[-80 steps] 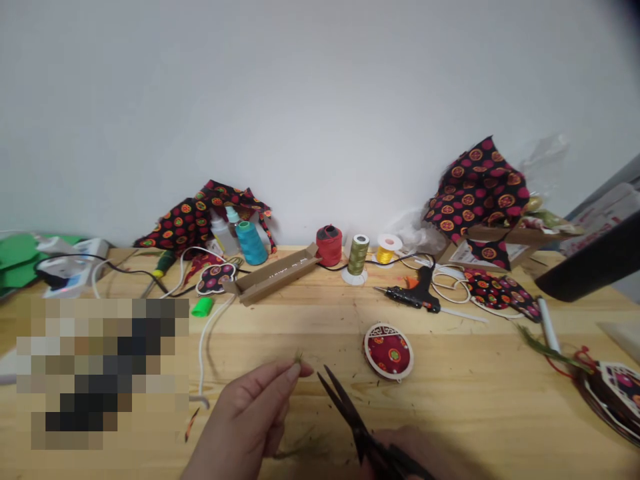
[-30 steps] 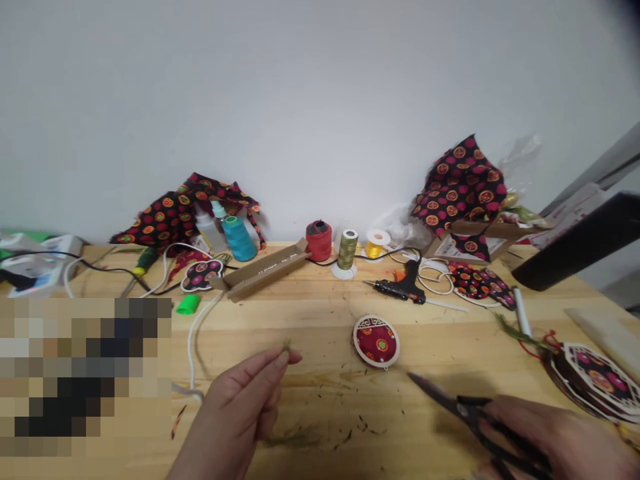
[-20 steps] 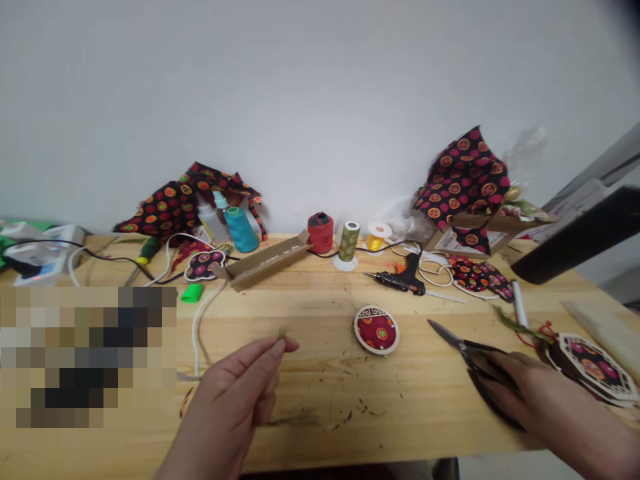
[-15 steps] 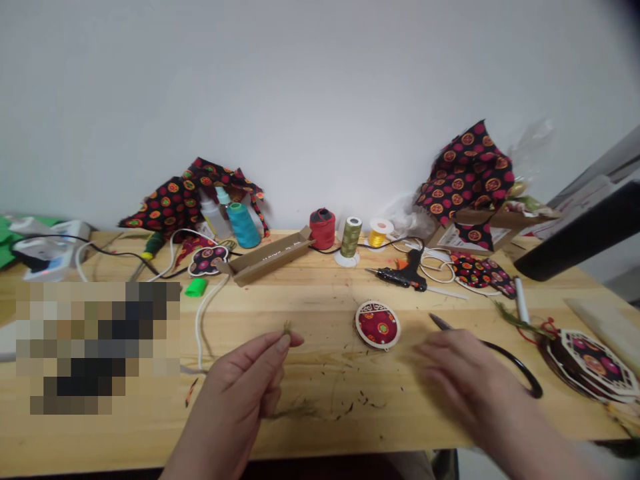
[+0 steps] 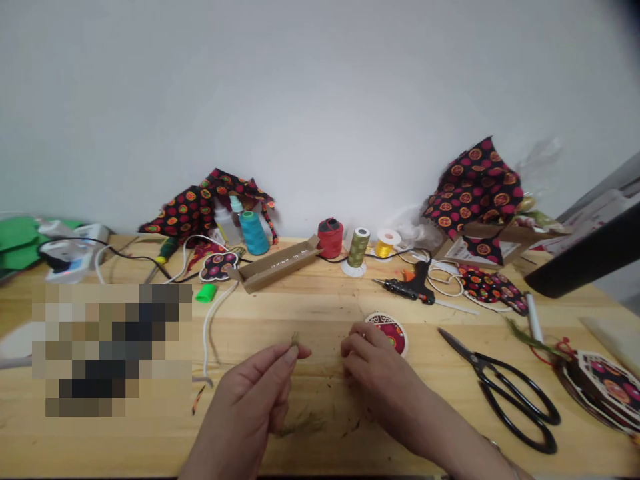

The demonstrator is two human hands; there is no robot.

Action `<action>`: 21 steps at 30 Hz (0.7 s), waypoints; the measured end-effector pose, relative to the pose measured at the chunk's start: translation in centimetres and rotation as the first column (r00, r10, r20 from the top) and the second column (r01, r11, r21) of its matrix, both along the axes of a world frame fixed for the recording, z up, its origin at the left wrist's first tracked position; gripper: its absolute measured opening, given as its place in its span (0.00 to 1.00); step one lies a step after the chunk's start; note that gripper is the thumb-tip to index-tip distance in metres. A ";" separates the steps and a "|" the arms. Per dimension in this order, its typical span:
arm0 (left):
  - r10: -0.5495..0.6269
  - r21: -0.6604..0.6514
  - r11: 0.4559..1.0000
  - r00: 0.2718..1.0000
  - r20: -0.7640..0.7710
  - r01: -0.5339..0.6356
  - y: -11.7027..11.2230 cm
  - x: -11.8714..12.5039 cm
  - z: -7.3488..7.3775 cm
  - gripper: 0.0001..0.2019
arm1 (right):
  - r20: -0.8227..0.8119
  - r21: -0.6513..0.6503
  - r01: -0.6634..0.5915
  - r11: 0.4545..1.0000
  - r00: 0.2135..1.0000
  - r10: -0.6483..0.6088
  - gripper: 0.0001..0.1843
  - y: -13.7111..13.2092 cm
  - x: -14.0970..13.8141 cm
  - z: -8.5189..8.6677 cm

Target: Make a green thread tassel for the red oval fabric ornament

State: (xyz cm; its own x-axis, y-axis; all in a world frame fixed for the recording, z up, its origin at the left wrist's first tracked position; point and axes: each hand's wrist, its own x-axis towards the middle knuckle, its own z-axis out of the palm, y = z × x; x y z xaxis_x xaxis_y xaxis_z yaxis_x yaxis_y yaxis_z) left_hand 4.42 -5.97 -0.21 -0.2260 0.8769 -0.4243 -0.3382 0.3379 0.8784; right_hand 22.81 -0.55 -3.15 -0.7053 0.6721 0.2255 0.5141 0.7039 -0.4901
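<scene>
My left hand (image 5: 250, 397) is closed in a pinch, thumb against forefinger, on a small tuft of olive thread (image 5: 295, 339) whose tip pokes up above the fingers. Blurred dark green strands (image 5: 305, 425) show just below that hand; whether they join the tuft I cannot tell. My right hand (image 5: 375, 367) is over the table, its fingers loosely bent and apart, with nothing visible in them. It partly covers a round wooden-framed ornament (image 5: 393, 333) with a red patterned centre. Black-handled scissors (image 5: 500, 383) lie on the table right of my right forearm.
A glue gun (image 5: 413, 290), thread spools in olive (image 5: 359, 248), red (image 5: 330, 239), yellow (image 5: 384, 247) and teal (image 5: 254, 233), and a narrow cardboard box (image 5: 283, 263) stand towards the wall. Octagonal framed pieces (image 5: 607, 383) are stacked at right. A white cable (image 5: 206, 333) runs at left.
My right hand has moved left, away from the scissors, to the near side of the round ornament. The scissors lie alone. My left hand keeps its pinch; the view has shifted slightly.
</scene>
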 end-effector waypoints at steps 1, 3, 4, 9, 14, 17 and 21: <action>0.011 0.007 1.000 1.000 0.015 -0.011 0.1 0.0 -0.1 0.13 | -0.123 -0.102 0.043 0.994 0.991 -0.055 0.10 0.0 -0.2 0.4; 0.032 0.022 0.999 0.998 0.055 -0.033 0.5 -0.1 -0.3 0.13 | -0.330 -0.368 0.111 0.923 0.913 -0.241 0.09 0.0 -0.7 1.2; 0.041 0.025 0.999 0.996 0.076 -0.043 0.7 -0.1 -0.5 0.13 | -0.384 -0.508 0.124 0.852 0.854 -0.353 0.07 0.0 -1.0 1.7; 0.057 -0.008 0.998 0.988 0.146 -0.056 1.7 0.6 -0.7 0.12 | -0.371 -0.778 0.172 0.604 0.650 -0.663 0.04 -0.1 -2.9 3.0; 0.035 -0.004 0.999 0.988 0.150 -0.034 2.1 1.5 -1.1 0.10 | -0.482 -0.463 0.349 0.815 0.672 -0.562 0.05 -1.7 -4.0 1.5; 0.041 -0.019 0.999 0.990 0.135 -0.039 2.1 1.6 -1.5 0.11 | -0.474 -0.189 0.411 0.892 0.757 -0.450 0.06 -2.6 -4.1 0.2; 0.063 -0.030 0.998 0.990 0.128 -0.059 2.0 1.6 -1.3 0.10 | -0.427 -0.036 0.343 0.939 0.844 -0.325 0.08 -3.1 -4.1 -0.8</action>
State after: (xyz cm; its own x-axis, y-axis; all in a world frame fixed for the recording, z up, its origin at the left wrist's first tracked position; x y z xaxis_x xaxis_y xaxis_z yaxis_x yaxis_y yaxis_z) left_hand 6.01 -3.95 -1.54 -0.2204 0.8512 -0.4763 -0.4688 0.3358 0.8170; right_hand 18.75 -3.61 -3.95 -0.2716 0.8338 0.4807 0.4738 0.5506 -0.6873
